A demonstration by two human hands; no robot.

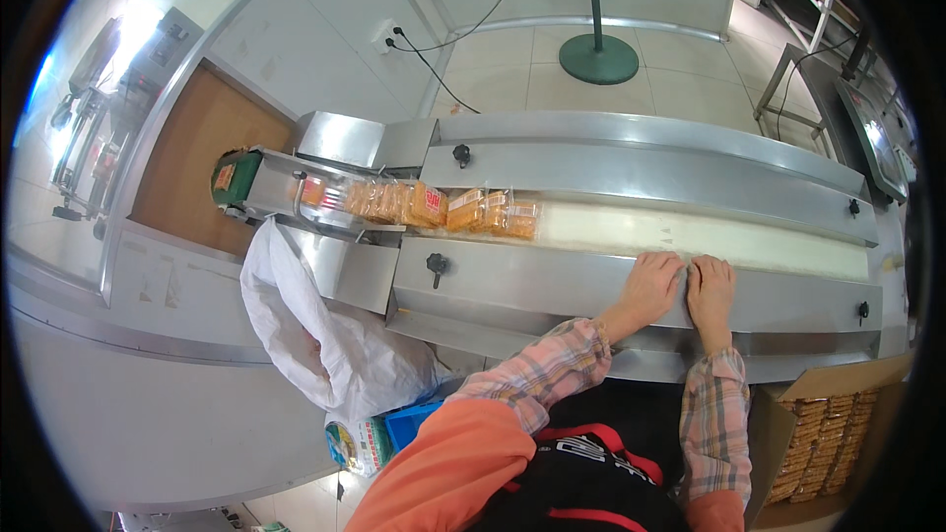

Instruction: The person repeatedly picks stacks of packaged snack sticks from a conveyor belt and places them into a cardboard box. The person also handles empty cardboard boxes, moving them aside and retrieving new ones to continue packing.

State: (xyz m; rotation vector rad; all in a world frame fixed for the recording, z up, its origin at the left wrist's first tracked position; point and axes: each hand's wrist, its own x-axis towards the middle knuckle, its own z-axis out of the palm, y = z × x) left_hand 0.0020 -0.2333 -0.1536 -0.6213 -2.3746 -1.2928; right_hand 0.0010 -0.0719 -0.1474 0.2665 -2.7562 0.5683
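My left hand (649, 282) rests palm down on the near metal side plate (517, 266) of a conveyor, its fingertips curled over the plate's edge beside the pale belt (702, 233). Close by on the right, my right hand (711, 292) lies on the same edge in the same way. No object shows in either hand; what is under the fingertips is hidden. Further left on the belt, a row of clear-wrapped orange-brown snack packs (429, 203) leans together, the rightmost pack (523, 220) lying flatter. Another pack (312, 191) sits at the infeed chute.
An open cardboard box (772, 451) holding rows of snack packs stands at lower right. A white woven sack (362, 355) hangs near the infeed, above a blue crate (405, 425). Black knobs (437, 264) project from the side plates. Behind the conveyor stands a green round base (599, 59) with a pole.
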